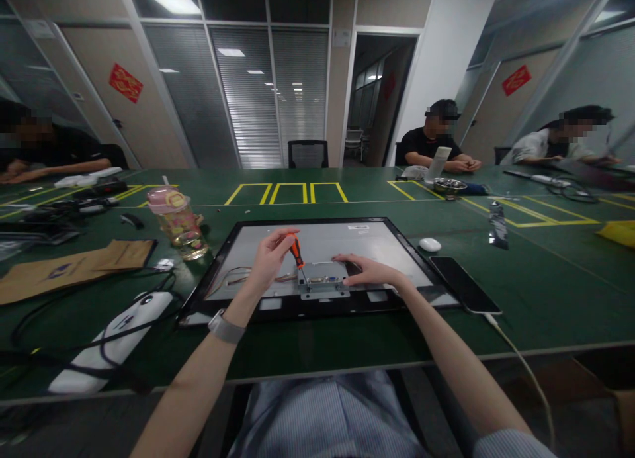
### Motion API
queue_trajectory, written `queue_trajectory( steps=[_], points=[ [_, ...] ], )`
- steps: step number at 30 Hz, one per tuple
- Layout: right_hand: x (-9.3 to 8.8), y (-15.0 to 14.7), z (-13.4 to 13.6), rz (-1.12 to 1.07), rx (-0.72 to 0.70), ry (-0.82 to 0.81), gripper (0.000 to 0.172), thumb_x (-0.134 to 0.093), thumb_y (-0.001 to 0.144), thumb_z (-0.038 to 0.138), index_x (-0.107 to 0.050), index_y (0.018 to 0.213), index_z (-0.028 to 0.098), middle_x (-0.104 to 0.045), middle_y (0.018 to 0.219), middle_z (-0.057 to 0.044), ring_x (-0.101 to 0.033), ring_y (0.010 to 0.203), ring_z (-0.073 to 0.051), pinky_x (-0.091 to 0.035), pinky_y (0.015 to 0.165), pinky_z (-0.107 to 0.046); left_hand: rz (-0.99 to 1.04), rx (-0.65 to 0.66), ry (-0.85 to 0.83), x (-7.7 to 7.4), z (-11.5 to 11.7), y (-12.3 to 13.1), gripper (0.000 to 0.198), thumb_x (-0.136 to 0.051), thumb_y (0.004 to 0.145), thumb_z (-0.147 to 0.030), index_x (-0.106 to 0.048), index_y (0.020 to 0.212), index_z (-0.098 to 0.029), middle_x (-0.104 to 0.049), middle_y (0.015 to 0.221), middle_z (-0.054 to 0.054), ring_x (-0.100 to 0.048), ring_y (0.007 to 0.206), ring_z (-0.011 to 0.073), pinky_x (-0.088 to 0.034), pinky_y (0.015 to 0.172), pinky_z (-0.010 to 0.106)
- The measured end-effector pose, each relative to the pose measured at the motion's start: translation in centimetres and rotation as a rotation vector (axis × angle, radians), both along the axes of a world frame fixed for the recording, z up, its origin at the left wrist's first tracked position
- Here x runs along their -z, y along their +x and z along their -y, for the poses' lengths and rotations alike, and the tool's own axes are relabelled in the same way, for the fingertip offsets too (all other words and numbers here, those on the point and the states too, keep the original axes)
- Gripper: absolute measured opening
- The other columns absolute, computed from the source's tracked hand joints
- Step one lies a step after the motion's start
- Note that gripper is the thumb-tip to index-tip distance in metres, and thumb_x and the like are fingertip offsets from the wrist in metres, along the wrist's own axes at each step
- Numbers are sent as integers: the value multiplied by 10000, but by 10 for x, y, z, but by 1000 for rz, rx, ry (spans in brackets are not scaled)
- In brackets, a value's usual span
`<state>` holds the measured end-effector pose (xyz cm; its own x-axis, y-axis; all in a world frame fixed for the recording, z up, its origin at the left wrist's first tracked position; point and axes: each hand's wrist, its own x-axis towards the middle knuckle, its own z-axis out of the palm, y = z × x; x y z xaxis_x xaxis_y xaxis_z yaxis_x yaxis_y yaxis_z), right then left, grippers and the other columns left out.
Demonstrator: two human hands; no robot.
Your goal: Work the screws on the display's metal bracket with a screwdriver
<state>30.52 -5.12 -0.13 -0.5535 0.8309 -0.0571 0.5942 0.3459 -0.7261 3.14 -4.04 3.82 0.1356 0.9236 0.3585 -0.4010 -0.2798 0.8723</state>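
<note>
An orange and black screwdriver (pixel 296 251) is gripped near its top by my left hand (pixel 272 254), its shaft slanting down to the left part of a metal bracket (pixel 325 287). Ports line the bracket's near face, a blue one among them. My right hand (pixel 366 271) rests at the bracket's right end, fingers spread over it. Underneath lies a flat display panel (pixel 387 241) with a black frame and grey back. Thin wires (pixel 233 276) run over the panel left of the bracket. Whether the screwdriver tip sits in a screw is too small to tell.
Left stand a pink-lidded bottle (pixel 176 220), a paper bag (pixel 74 266) and a white power strip (pixel 114 339) with black cables. Right lie a white earbud case (pixel 430 245) and a phone (pixel 464 282) on a cable. Several people sit across the green table (pixel 297 352).
</note>
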Motion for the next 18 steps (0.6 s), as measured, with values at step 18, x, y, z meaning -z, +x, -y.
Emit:
queue_trajectory(
  steps=[18],
  points=[
    [0,-1,0,-10,24,-20,766,-668,725,585,-422,1386,285,-424,1446,-37,-336,1348,-305,-241,1135,-470,-63,3,97,3,2,2,212,-724,728,-337,-706,850,-164,-599,711,-2,-550,662,95,-438,662,217]
  ],
)
